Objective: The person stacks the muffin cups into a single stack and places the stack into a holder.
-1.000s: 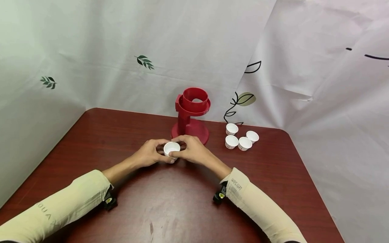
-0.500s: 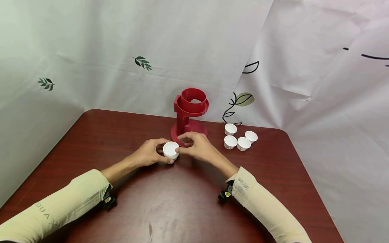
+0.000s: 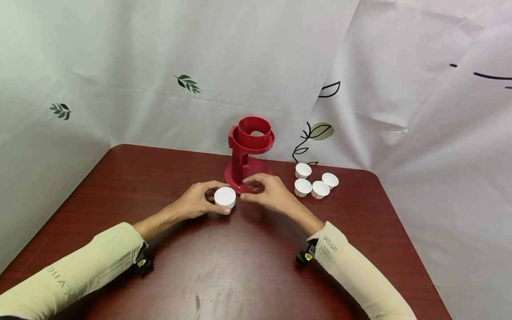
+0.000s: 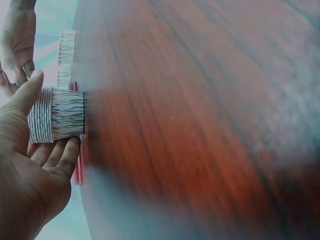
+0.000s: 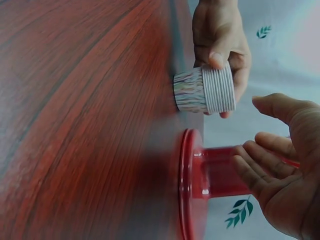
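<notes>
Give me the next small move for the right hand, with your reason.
The right hand should probably reach for the nearest loose, round white paper cup: that hand holds nothing, thumb and fingers apart, while the left hand alone holds the nested stack of white paper cups.

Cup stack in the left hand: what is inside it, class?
The cup stack, held by the left hand, shows nested rims. The top cup's white inside is visible; the insides of the cups below are covered.
</notes>
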### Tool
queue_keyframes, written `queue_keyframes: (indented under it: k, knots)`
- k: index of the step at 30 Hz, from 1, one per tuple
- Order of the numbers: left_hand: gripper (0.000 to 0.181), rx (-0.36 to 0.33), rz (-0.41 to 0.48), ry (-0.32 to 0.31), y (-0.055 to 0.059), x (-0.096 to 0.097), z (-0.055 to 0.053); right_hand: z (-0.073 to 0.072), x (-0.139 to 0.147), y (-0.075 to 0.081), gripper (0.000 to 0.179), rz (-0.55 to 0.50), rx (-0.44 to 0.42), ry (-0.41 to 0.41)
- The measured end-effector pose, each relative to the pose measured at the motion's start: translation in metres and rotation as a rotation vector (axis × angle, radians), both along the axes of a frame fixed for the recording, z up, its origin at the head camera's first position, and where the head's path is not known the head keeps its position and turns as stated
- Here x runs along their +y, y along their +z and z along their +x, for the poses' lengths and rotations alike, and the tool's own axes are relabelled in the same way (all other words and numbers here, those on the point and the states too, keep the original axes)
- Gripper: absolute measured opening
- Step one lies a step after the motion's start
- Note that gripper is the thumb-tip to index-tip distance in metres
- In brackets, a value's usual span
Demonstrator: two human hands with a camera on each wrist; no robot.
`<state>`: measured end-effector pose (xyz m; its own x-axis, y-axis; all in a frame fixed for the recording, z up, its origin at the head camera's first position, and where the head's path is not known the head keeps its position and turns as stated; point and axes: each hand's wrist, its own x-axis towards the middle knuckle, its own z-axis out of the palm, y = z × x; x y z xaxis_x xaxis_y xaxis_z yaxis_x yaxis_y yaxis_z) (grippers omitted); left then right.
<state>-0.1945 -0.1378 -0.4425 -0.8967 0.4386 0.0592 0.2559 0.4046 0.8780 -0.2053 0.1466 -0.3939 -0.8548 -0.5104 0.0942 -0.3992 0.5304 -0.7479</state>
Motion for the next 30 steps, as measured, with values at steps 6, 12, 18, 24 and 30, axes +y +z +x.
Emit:
queue_keyframes:
  k: [6,12,18,24,30]
  knots:
    - [0.062,-0.003,0.033,-0.005,-0.001,0.002,-0.001,0.002,0.008,0.000,0.052,0.005,-0.005,-0.022]
    - [0.060,-0.027,0.039,0.001,0.000,0.002,-0.001,0.002,0.014,-0.002,0.053,-0.006,-0.012,-0.042]
    - [0.060,-0.027,0.035,0.008,-0.002,0.001,-0.001,0.003,0.021,-0.003,0.054,-0.007,-0.014,-0.059]
    - [0.061,-0.030,0.023,0.011,-0.002,0.001,0.000,0.002,0.030,-0.003,0.055,0.014,-0.006,-0.088]
    - [0.060,-0.028,0.026,0.020,0.000,0.001,0.001,0.003,0.034,-0.004,0.056,0.021,0.001,-0.101]
